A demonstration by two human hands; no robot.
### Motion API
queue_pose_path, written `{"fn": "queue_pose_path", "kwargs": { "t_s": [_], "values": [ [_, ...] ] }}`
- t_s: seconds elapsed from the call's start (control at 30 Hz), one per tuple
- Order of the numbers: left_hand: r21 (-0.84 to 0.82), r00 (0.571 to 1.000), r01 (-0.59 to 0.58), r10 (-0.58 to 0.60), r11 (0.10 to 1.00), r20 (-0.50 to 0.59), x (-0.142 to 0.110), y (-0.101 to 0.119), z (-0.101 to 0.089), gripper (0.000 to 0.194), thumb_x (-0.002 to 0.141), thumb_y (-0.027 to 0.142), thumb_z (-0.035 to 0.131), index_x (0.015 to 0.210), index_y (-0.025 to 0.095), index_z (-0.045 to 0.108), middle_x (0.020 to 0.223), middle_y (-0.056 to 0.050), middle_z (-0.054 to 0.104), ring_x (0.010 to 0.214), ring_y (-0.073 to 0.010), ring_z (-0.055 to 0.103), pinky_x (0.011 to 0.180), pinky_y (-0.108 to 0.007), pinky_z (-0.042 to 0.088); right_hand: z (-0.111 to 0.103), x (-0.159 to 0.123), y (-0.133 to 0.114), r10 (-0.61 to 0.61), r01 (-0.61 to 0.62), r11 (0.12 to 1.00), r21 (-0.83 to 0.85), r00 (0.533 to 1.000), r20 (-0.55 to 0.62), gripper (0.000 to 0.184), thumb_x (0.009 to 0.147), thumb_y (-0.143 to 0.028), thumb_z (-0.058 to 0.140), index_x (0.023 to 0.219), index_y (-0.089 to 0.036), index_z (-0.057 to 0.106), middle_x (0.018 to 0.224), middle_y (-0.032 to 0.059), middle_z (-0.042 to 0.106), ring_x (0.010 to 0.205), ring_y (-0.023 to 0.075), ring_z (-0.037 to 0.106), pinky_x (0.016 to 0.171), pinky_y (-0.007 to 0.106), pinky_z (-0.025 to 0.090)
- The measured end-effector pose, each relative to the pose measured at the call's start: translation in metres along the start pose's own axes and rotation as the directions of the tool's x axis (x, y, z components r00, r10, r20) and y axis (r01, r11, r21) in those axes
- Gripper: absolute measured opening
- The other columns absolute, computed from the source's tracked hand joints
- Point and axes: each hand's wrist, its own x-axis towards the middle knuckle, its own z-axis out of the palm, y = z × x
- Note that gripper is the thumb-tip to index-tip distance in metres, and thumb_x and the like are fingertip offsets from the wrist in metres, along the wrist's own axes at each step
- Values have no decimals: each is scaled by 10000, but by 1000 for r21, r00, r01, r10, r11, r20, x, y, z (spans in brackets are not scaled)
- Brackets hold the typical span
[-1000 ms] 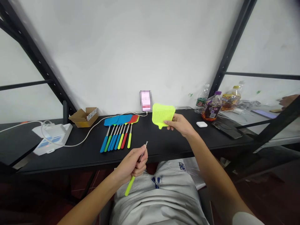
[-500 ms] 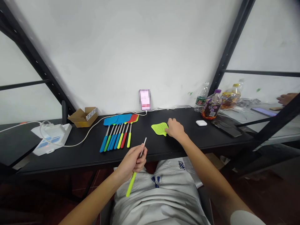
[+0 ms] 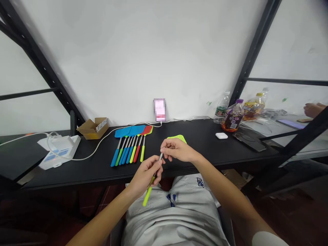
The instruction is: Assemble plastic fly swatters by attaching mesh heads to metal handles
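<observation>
My left hand [image 3: 150, 172] is closed around a fly swatter handle [image 3: 147, 196], a metal rod with a yellow-green grip that points down toward my lap. My right hand [image 3: 176, 149] pinches the rod's bare metal tip just above the left fingers. Behind the right hand lies a yellow-green fly swatter head [image 3: 180, 137], flat on the black table and partly covered by that hand. To the left, several fly swatters [image 3: 130, 147] rest side by side, with blue and red heads on top and blue, green, yellow-green and red grips toward me.
A phone [image 3: 160, 110] leans on the wall with a cable attached. An open cardboard box [image 3: 93, 129] and a white power strip [image 3: 60, 152] sit left. On the right are bottles [image 3: 232, 118], a white earbud case [image 3: 221, 136] and a dark phone [image 3: 249, 141]. The black table's [image 3: 84, 176] front edge is near my lap.
My right hand lowered the yellow-green swatter head onto the table and let go of it. It then moved left and took hold of the rod's tip above my left hand.
</observation>
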Motion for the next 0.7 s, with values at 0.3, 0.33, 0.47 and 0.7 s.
{"fn": "queue_pose_path", "kwargs": {
  "t_s": [0.3, 0.33, 0.47, 0.7],
  "values": [
    [137, 1000, -9, 11, 991, -12, 5, -3, -9, 315, 932, 450, 533, 1041, 160, 588, 686, 43, 506, 422, -41, 408, 396, -190, 242, -43, -2, -2, -33, 83, 993, 82, 872, -489, 315, 797, -464, 712, 777, -172, 594, 601, -23, 596, 467, 76, 510, 431, 196, 334],
    [141, 1000, -11, 13, 990, -9, 5, -3, -9, 319, 935, 450, 527, 1048, 158, 587, 680, 42, 508, 424, -43, 410, 401, -192, 242, -48, -4, -3, -46, 106, 991, 85, 847, -529, 315, 793, -466, 717, 781, -174, 598, 601, -25, 592, 468, 76, 510, 428, 196, 331],
    [156, 999, -31, 32, 987, -4, 5, -1, -9, 337, 942, 460, 514, 1063, 154, 585, 664, 34, 529, 431, -53, 421, 418, -198, 247, -58, -9, -8, -101, 177, 981, 72, 797, -596, 309, 781, -459, 736, 783, -176, 611, 611, -18, 593, 487, 86, 536, 416, 196, 328],
    [175, 999, -36, 38, 984, -9, 3, 3, -8, 349, 938, 478, 510, 981, 140, 587, 654, 20, 551, 428, -56, 421, 424, -203, 255, -72, -16, -16, -134, 301, 949, 96, 660, -739, 317, 746, -446, 764, 774, -185, 588, 562, -44, 543, 459, 83, 522, 392, 187, 317]
  ]
}}
